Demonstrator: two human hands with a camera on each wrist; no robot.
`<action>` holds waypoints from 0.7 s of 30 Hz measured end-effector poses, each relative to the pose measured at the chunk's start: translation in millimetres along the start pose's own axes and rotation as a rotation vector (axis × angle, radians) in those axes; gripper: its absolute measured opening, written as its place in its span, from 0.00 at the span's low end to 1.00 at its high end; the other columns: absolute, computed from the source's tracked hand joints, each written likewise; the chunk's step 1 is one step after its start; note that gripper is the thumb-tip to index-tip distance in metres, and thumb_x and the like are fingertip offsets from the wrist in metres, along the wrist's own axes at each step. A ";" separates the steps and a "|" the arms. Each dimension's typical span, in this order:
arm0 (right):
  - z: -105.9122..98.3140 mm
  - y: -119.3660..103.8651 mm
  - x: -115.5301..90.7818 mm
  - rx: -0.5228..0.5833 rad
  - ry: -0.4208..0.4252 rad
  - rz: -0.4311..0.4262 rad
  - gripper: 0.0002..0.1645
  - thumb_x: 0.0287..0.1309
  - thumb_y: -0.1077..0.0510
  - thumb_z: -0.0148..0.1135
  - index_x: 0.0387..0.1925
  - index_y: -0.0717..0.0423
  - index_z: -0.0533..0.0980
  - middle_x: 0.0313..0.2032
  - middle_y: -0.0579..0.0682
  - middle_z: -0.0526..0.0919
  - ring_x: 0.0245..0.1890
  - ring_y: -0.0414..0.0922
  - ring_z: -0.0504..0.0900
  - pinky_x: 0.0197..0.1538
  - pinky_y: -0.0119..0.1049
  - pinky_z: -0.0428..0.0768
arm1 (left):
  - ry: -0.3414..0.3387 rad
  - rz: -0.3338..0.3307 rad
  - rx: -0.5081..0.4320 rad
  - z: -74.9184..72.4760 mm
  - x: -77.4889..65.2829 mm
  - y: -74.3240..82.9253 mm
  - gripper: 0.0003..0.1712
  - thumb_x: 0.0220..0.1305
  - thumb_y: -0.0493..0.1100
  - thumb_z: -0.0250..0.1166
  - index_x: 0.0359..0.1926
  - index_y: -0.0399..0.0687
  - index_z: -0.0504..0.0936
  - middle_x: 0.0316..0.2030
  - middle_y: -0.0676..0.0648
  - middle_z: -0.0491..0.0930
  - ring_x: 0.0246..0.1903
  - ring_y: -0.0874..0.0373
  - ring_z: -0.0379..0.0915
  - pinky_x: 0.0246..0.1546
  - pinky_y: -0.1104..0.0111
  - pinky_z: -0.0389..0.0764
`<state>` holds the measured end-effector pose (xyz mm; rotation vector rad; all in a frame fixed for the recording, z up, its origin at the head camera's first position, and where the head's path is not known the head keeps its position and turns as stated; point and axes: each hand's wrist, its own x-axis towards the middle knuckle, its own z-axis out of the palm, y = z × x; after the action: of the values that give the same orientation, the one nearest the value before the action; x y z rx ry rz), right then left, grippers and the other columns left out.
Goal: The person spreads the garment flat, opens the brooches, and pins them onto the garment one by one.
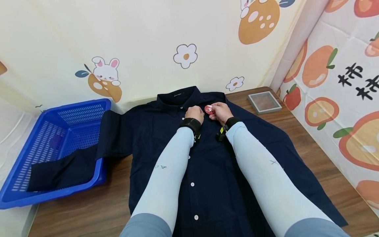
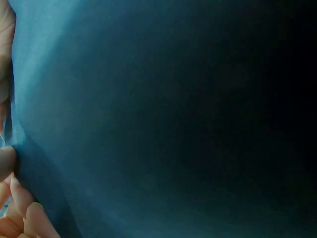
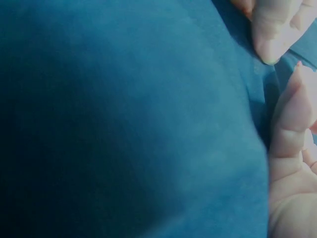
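Observation:
A dark navy button-up shirt [image 1: 213, 184] lies spread front up, its collar at the far end. My right hand [image 1: 221, 113] pinches a round red badge [image 1: 208, 109] at the chest beside the button placket. Just left of the badge, my left hand [image 1: 194, 114] is curled and grips the shirt cloth; its fingertips are mostly hidden in the head view. Dark shirt cloth [image 2: 99, 124] fills most of the left wrist view, with fingers at its left edge. In the right wrist view, fingertips of both hands meet the cloth [image 3: 163, 109] at the right; the badge is not visible there.
A blue plastic basket [image 1: 102, 115] stands on the left, with one shirt sleeve [image 1: 68, 169] draped into it. A small grey square tray [image 1: 264, 102] sits at the back right of the wooden table [image 1: 80, 217]. Printed curtains hang behind and on the right.

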<state>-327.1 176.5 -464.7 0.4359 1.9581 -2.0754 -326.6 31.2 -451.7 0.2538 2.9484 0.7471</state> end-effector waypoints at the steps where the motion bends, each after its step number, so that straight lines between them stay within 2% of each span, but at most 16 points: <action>1: -0.2 0.0 0.1 -0.009 0.002 -0.001 0.15 0.65 0.65 0.46 0.52 0.64 0.68 0.35 0.54 0.74 0.15 0.39 0.76 0.21 0.26 0.76 | -0.006 -0.002 0.000 -0.6 0.0 0.3 0.11 0.67 0.42 0.60 0.28 0.48 0.85 0.32 0.50 0.83 0.37 0.53 0.80 0.43 0.61 0.78; 11: -3.6 2.0 4.2 -0.047 -0.010 -0.005 0.16 0.65 0.66 0.47 0.53 0.66 0.71 0.28 0.50 0.75 0.14 0.37 0.71 0.18 0.25 0.70 | -0.058 -0.030 -0.011 -5.0 -1.6 0.6 0.15 0.66 0.40 0.57 0.23 0.47 0.82 0.28 0.49 0.82 0.31 0.52 0.79 0.38 0.60 0.78; 21: -4.0 -0.7 0.3 0.012 -0.061 0.027 0.19 0.65 0.69 0.47 0.56 0.68 0.68 0.31 0.52 0.74 0.14 0.38 0.73 0.21 0.25 0.74 | -0.076 -0.024 -0.038 -1.4 2.4 -2.8 0.14 0.68 0.40 0.56 0.28 0.48 0.84 0.32 0.49 0.82 0.34 0.54 0.79 0.40 0.61 0.78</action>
<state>-327.4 180.5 -464.4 0.3941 1.8956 -2.0604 -329.5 28.5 -451.9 0.2377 2.8579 0.7714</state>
